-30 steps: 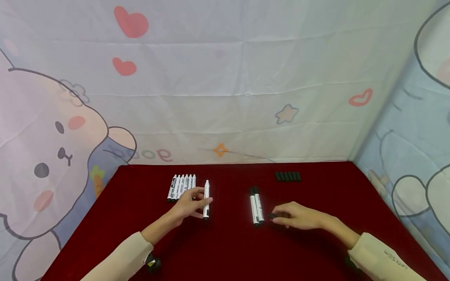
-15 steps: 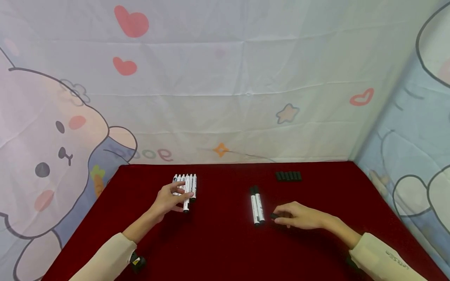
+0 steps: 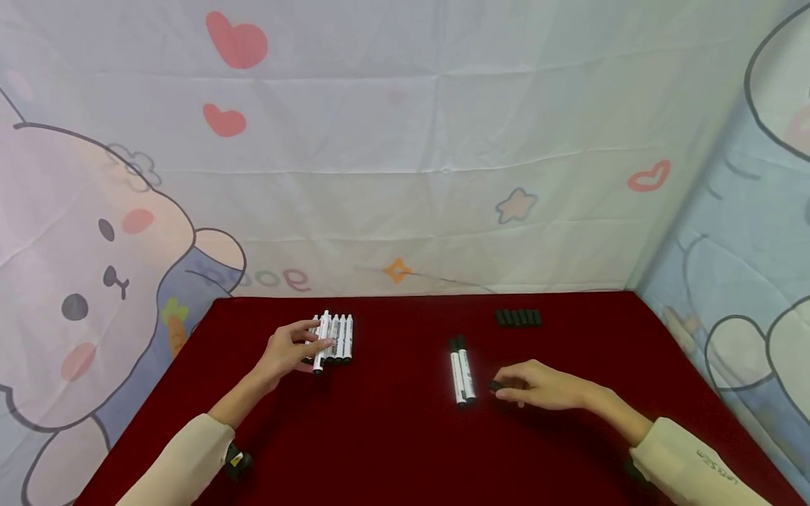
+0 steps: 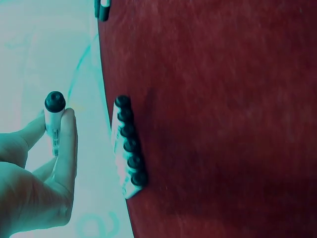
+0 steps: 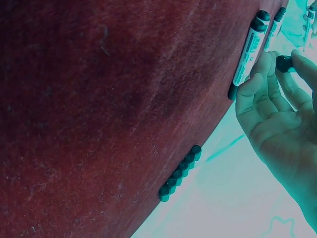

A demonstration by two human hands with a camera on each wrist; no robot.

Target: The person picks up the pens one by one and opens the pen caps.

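My left hand (image 3: 286, 350) pinches a white marker (image 3: 321, 344), uncapped at its upper end, between thumb and fingers. In the head view that marker overlaps a row of several uncapped markers (image 3: 342, 339) lying side by side, white tips pointing to the back. The left wrist view shows the held marker's black end (image 4: 55, 102) facing the camera, apart from the row's black ends (image 4: 130, 145). On the right, my right hand (image 3: 538, 385) pinches a small black marker cap (image 5: 284, 63) between thumb and fingertips. Two capped markers (image 3: 462, 376) lie just left of that hand.
A row of several black caps (image 3: 519, 318) lies at the back right of the red-covered table (image 3: 405, 443). Behind the table hangs a printed cloth (image 3: 405, 140), meeting the table's back edge.
My left hand has moved left and slightly back with the marker, from right of the marker row to over its left part. The right hand stays almost still with the cap.
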